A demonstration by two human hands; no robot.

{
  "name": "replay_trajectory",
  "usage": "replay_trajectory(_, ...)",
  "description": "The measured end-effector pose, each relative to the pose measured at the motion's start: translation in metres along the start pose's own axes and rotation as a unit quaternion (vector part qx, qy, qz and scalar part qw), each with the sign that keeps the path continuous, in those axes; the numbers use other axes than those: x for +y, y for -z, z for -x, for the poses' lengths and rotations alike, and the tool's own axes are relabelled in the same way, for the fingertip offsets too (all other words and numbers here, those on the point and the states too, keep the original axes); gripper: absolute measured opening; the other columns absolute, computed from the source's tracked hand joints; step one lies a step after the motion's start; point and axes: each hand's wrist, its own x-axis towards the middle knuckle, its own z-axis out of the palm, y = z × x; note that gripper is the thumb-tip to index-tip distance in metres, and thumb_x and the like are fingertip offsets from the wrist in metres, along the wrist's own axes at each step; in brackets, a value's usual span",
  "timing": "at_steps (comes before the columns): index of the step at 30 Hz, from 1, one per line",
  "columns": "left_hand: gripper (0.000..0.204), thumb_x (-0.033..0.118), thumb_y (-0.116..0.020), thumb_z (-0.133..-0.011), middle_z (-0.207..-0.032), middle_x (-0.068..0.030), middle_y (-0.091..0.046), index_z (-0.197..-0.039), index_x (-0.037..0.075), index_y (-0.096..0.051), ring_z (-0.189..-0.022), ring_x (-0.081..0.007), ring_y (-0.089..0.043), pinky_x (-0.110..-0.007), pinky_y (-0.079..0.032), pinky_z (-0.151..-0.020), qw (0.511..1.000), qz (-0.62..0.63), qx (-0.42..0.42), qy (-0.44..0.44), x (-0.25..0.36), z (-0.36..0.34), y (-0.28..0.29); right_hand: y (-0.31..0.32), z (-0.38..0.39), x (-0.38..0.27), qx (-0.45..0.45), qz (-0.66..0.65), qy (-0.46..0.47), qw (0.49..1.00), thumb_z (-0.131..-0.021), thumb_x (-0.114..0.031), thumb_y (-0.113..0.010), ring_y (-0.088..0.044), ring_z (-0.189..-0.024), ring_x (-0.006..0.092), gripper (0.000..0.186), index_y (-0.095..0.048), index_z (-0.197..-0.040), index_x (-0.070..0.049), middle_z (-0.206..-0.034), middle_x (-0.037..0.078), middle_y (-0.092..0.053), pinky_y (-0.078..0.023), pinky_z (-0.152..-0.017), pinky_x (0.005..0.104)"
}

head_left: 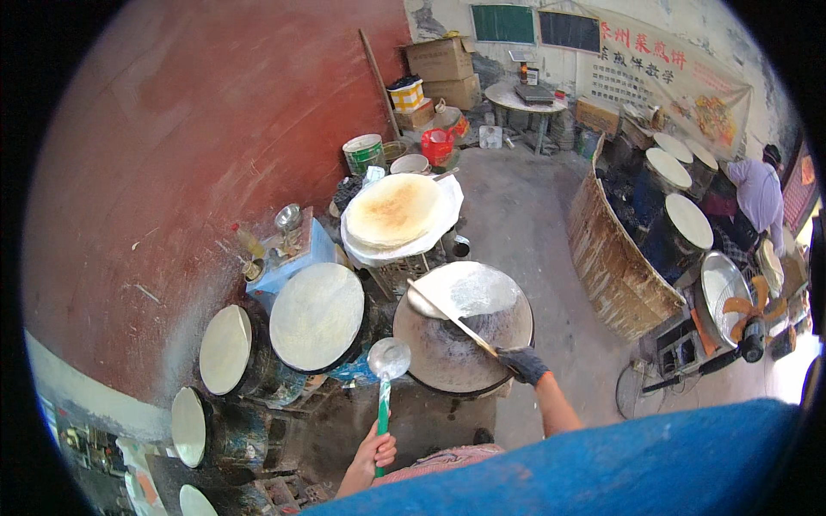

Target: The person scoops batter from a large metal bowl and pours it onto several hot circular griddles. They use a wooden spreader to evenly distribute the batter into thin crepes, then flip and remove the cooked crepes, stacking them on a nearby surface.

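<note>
My bare left hand (372, 449) is closed around the green handle of a round metal ladle (389, 359), held upright left of the large round griddle (452, 361). My right hand (525, 365), in a dark glove, grips a long pale wooden stick (460, 324) reaching diagonally across that griddle. A wet white layer of batter (471, 285) covers the griddle's far part, with the stick's far end at its left side; the nearer surface is bare and darkened. Beyond, a stack of thin browned pancakes (396, 208) rests on white cloth.
Pale-topped round griddles (317, 316) line my left, beside a blue box (318, 249). On the right stand a stained curved partition (615, 275), more griddles, a fan (750, 318) and a person in a lilac top (757, 193). A blue surface (585, 464) spans the lower foreground.
</note>
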Motion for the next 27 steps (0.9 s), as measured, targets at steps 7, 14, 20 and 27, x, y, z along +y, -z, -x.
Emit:
replay_trajectory(7, 0.052, 0.008, -0.040, -0.094, -0.065, -0.0041, -0.037, -0.138, 0.031, -0.027, -0.046, -0.0104, -0.036, -0.023, -0.033, -0.038, 0.998, 0.041, 0.029, -0.044, -0.017, 0.010, 0.021, 0.012, -0.043, 0.007, -0.050, -0.163, 0.018, 0.985, -0.078, -0.031, -0.066, -0.054, -0.058, 0.0142, 0.023, -0.068, -0.090, -0.011, -0.066, 0.008, -0.062, -0.045, -0.052, 0.0316)
replay_trajectory(14, 0.050, 0.009, -0.040, -0.094, -0.064, -0.0027, -0.035, -0.137, 0.030, -0.028, -0.046, -0.0097, -0.034, -0.024, -0.033, -0.039, 0.993, 0.057, -0.027, -0.095, -0.034, 0.020, 0.024, 0.034, -0.060, -0.003, -0.022, 0.071, 0.035, 0.997, -0.076, -0.036, -0.066, -0.051, -0.049, 0.0155, 0.029, -0.070, -0.089, -0.010, -0.059, 0.003, -0.056, -0.041, -0.045, 0.0318)
replay_trajectory(20, 0.047, 0.011, -0.042, -0.093, -0.061, 0.0004, -0.036, -0.135, 0.030, -0.032, -0.044, -0.0074, -0.034, -0.022, -0.032, -0.039, 0.990, 0.106, 0.054, -0.072, -0.039, 0.024, 0.027, 0.047, -0.062, -0.019, -0.075, 0.202, 0.189, 0.958, -0.078, -0.025, -0.062, -0.057, -0.056, 0.0221, 0.017, -0.066, -0.082, -0.008, -0.066, 0.007, -0.062, -0.046, -0.055, 0.0367)
replay_trajectory(27, 0.045, 0.009, -0.042, -0.093, -0.060, 0.0004, -0.036, -0.133, 0.030, -0.035, -0.042, -0.0063, -0.033, -0.021, -0.031, -0.038, 0.988, 0.094, 0.081, -0.090, -0.049, 0.028, 0.029, 0.050, -0.087, -0.004, -0.069, 0.024, 0.081, 0.994, -0.076, -0.023, -0.067, -0.059, -0.065, 0.0141, 0.023, -0.069, -0.093, -0.008, -0.077, 0.005, -0.067, -0.048, -0.062, 0.0307)
